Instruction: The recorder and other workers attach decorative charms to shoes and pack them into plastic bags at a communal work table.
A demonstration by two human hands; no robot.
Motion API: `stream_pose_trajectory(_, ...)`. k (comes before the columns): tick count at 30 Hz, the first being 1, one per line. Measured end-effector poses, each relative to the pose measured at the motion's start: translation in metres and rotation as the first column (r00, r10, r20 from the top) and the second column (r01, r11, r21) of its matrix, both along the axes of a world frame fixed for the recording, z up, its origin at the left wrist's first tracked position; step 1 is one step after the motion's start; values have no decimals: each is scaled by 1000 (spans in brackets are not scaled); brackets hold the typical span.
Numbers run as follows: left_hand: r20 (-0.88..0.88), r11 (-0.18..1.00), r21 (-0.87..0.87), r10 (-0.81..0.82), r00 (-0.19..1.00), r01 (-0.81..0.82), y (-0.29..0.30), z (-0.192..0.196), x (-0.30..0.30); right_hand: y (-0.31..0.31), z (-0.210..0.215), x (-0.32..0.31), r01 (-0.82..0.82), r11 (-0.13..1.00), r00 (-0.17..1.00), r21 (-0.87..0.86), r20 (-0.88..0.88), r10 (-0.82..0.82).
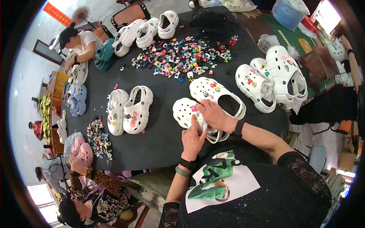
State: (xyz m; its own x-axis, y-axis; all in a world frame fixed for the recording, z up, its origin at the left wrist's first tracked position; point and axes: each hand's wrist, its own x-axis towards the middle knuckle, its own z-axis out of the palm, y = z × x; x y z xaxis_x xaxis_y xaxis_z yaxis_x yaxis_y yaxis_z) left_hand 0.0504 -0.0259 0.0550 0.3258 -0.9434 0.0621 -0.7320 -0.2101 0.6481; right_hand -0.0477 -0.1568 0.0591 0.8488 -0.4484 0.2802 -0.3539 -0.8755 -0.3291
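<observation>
A white clog point(181, 107) with holes in its upper lies on the black table just in front of me. My left hand point(193, 141) holds its near side, the thumb and forefinger against the upper. From the right, my right hand point(215, 115) reaches over the same clog, its fingers bent at a pink charm point(194, 109). The fingers hide much of the clog's middle. Touching it on the far side is a matching white clog point(199, 86), with several coloured charms on its toe.
A wide pile of colourful charms point(178, 57) spreads across the table point(163, 152). Charm-studded white clogs stand left point(137, 110) and right point(254, 85). A smaller charm heap point(99, 136) lies left. One co-worker point(81, 43) sits far left; another point(102, 193), near left, handles a pink clog point(81, 150).
</observation>
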Motion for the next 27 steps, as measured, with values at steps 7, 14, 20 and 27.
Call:
stream_pose_trajectory(7, 246, 969, -219, -62, 967, 117, 7, 1, -4, 17, 48, -63, -170, 971, 985, 166, -11, 174)
stream_pose_trajectory(14, 127, 917, -183, -337, 933, 356, 19, 0, 0, 25, 31, -58, -415, 900, 872, 131, -225, 435)
stream_pose_trajectory(20, 58, 911, -204, -355, 933, 359, 23, -11, 6, 24, -9, -16, -362, 922, 837, 140, -387, 388)
stream_pose_trajectory(27, -9, 934, -241, -273, 962, 263, 23, -15, 3, 17, 16, -36, -452, 879, 875, 154, -114, 470)
